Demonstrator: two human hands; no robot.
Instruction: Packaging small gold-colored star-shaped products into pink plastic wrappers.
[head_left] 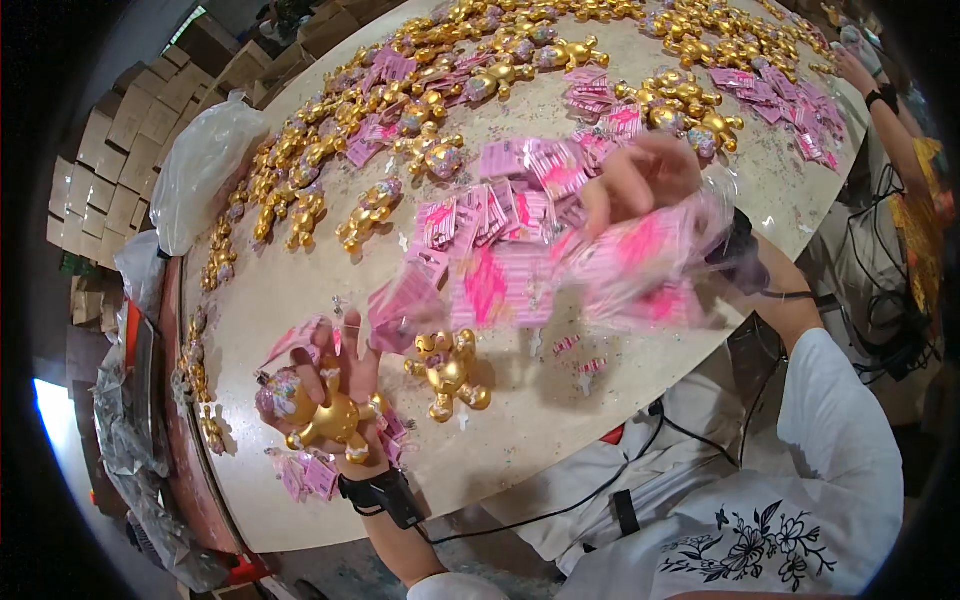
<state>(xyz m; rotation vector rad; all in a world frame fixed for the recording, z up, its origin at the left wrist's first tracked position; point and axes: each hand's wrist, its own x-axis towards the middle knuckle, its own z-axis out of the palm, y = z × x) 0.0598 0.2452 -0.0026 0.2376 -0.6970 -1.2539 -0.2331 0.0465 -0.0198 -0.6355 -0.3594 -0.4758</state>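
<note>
My left hand (pixel 352 385) is curled around a shiny gold bear figurine (pixel 335 418) with a glittery, multicoloured head, low over the table at the left. Beside its fingers shows a pink packet (pixel 296 340); whether the hand touches it I cannot tell. Fingers bent, my right hand (pixel 648 178) holds a clear-wrapped pink packet (pixel 650 245), both smeared by motion. Beneath and left of it lies a heap of pink striped packets (pixel 490 225). Between my hands a gold bear figurine (pixel 446 372) with a smiling face lies on the tabletop.
Many gold figurines (pixel 420 100) spread across the far side of the pale table (pixel 300 520). More pink packets (pixel 785 105) lie at the far right, near another person's arm (pixel 890 130). Clear plastic bags (pixel 205 170) and stacked cartons (pixel 130 150) stand at the left.
</note>
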